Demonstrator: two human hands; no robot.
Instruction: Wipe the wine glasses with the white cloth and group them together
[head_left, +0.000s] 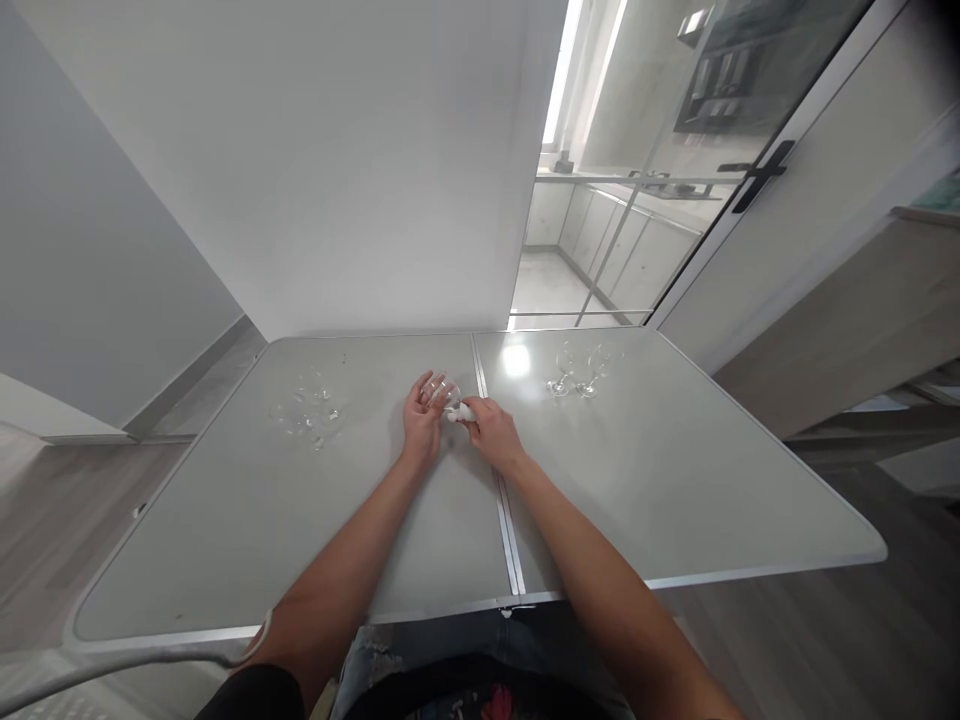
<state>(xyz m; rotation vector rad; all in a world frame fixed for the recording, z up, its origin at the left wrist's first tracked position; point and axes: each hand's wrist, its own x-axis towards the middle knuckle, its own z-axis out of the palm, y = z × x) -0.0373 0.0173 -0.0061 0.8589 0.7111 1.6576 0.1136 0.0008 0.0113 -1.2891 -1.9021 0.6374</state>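
Note:
Above the middle of the folding table, my left hand (423,422) is curled around the bowl of a clear stemmed glass (443,390), which lies tilted in it. My right hand (491,432) grips a small white object (463,412) and presses it to the glass's lower end; its exact kind cannot be made out. Two more clear stemmed glasses stand upright at the right rear, one glass (559,385) beside another glass (589,387). To the left sits a group of clear glasses (309,412), whose outlines overlap and are hard to separate.
The pale table (660,480) has a metal-edged seam (504,510) running front to back between its halves. A white wall (360,180) rises behind it, with a glazed door (637,180) at the right rear. A grey cable (150,658) passes by my left arm.

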